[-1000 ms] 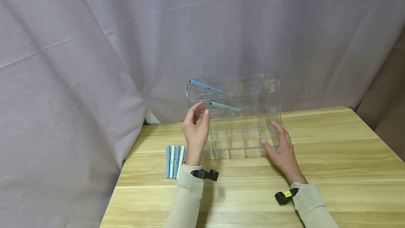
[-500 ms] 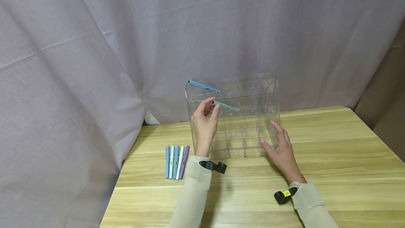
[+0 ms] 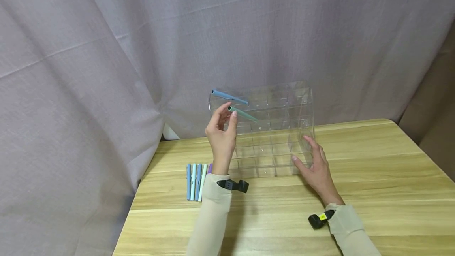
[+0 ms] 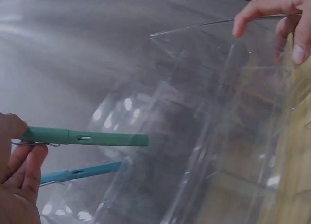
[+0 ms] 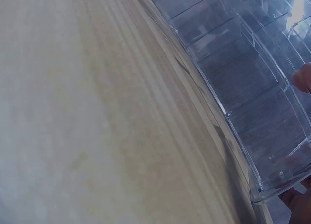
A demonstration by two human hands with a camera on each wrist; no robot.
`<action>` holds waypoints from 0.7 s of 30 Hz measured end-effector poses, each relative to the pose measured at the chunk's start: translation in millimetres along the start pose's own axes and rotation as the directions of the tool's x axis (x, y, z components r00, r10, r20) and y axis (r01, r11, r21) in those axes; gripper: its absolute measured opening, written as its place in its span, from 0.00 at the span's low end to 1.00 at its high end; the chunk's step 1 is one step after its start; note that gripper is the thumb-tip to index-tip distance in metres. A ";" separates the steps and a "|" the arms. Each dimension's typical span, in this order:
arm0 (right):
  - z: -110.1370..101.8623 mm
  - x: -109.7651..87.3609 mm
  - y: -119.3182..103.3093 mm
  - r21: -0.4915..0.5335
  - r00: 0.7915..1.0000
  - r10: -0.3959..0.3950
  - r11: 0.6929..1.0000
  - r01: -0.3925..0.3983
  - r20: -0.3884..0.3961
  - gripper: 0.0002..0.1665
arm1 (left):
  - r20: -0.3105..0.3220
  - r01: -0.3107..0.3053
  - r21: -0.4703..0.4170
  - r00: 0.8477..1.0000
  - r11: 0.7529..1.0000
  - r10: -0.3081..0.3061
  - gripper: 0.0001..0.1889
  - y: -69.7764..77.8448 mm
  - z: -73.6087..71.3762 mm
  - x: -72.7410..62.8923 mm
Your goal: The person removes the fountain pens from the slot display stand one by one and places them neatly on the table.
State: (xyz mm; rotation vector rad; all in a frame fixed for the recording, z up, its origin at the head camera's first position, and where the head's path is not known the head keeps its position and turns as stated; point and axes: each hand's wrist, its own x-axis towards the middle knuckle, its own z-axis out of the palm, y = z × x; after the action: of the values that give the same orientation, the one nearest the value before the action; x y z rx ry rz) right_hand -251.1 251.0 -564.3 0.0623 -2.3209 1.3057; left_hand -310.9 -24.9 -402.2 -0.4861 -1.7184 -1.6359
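My left hand [image 3: 222,137] pinches a green pen [image 3: 243,113] by its capped end, between thumb and fingers. In the left wrist view that pen [image 4: 97,137] points right, overlapping the clear tiered organizer [image 4: 209,112]. A blue pen [image 3: 229,96] leans in the organizer's top tier at the left, its end sticking out past the front. At the organizer's right side, my right hand [image 3: 317,169] grips the side wall, thumb toward the front. The right wrist view shows the thumb [image 5: 302,78] over the clear compartments, with fingers outside the wall below.
On the wooden table [image 3: 284,216], left of my left forearm, several pens lie side by side: blue, pale green and a purple pen [image 3: 210,168] partly hidden by the sleeve. A grey curtain [image 3: 227,31] hangs behind the organizer.
My left hand has moved in to the green pen, taken hold of it, and drawn it up and left from its place in the organizer. The right hand has stayed put.
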 end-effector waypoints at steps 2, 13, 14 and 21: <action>0.1 0.2 -0.3 0.003 1.000 -0.002 1.000 0.002 0.003 0.51 | -0.042 -0.021 -0.029 0.999 0.999 0.020 0.15 3.9 -6.7 3.0; -0.6 -0.3 -2.4 0.007 1.000 0.006 1.000 -0.006 0.015 0.51 | -0.200 -0.059 -0.136 0.979 0.989 0.031 0.17 28.8 -57.9 22.0; -1.3 -0.9 -2.5 0.007 1.000 0.013 1.000 -0.013 0.018 0.51 | -0.207 -0.060 -0.126 0.978 0.990 0.033 0.17 29.5 -63.4 21.6; -6.9 -0.5 -3.4 -0.013 1.000 0.016 1.000 -0.016 0.027 0.51 | -0.272 -0.003 -0.054 0.962 0.999 -0.012 0.17 22.2 -102.8 7.3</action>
State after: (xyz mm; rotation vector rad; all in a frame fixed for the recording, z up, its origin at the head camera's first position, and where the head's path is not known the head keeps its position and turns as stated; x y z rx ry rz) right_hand -247.2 254.6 -558.7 0.0584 -2.3568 1.3059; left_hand -276.7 -123.3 -386.3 -0.2669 -1.4764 -1.6699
